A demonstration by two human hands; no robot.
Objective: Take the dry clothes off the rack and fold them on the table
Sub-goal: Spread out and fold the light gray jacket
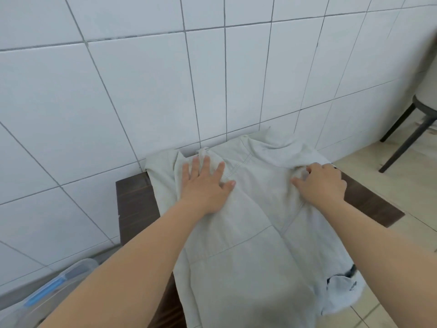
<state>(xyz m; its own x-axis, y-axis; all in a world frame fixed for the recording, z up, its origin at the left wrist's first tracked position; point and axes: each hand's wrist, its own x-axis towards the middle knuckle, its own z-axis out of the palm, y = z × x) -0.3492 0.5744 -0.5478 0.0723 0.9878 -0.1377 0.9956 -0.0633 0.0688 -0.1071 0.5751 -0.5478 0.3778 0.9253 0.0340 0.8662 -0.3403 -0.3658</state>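
A pale cream garment (248,233) lies spread over a small dark wooden table (134,202) set against the tiled wall. My left hand (205,183) presses flat on the cloth near its upper left, fingers straight and spread. My right hand (321,183) rests on the garment's upper right part with fingers curled into a bunched fold of fabric near the table's far right edge. The cloth hangs over the table's near and right edges. No drying rack is in view.
A clear plastic box with a blue clip (49,292) sits on the floor at the lower left. A dark-legged chair (406,136) stands at the right by the wall. Beige floor tiles (387,245) extend to the right of the table.
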